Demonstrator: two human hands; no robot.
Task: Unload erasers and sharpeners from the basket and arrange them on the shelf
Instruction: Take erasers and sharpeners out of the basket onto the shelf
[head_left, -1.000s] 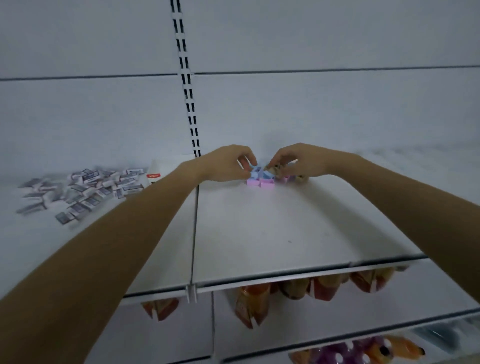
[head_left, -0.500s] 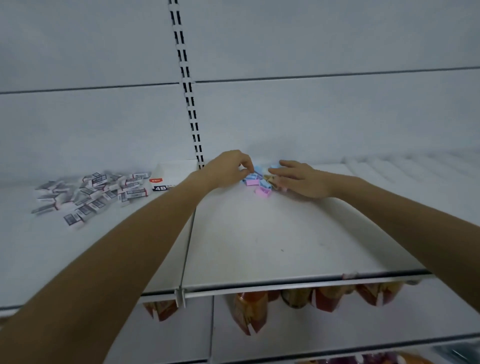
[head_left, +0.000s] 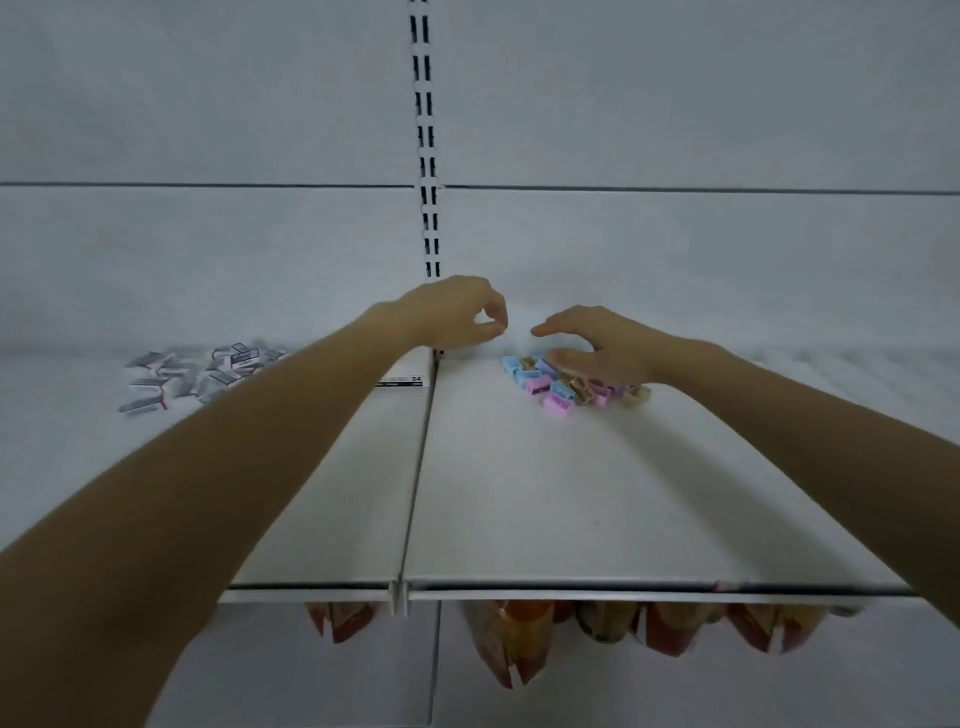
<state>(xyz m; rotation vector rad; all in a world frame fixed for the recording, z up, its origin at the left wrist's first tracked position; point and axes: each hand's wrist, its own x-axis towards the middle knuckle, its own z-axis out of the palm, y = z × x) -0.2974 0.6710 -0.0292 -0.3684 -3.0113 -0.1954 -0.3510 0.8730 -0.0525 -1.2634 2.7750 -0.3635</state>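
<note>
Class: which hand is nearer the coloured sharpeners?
Right. The right hand is directly over the sharpeners; the left hand is off to their left, apart.

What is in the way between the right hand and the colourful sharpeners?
Nothing I can see. The right hand is spread directly over the sharpeners at the back of the shelf, close enough to hide some.

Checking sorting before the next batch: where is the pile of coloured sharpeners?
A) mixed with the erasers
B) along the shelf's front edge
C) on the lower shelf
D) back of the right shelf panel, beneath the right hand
D: the sharpeners lie at the back of the right shelf panel, partly under the right hand, apart from the erasers further left.
</note>
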